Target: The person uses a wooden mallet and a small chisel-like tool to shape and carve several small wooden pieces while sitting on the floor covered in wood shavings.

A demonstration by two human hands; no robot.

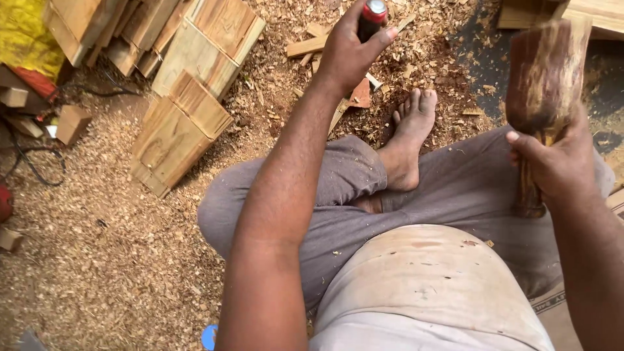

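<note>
Your left hand (348,55) was clamped round one red-capped chisel handle (370,19) at the top centre of the frame, its long axis running up and away from you. Your right hand (556,162) gripped one wooden mallet (543,78), held upright at the right edge, well apart from the chisel. Several cut timber blocks (179,127) lay upper left on the sawdust-covered floor (97,260).

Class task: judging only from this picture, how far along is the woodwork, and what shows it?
Done: cut wooden blocks lie stacked, amid shavings. In hand: the left hand grips a red-capped tool; the right hand holds a wooden mallet raised. Left: cannot tell; no workpiece shows under the tool.
</note>
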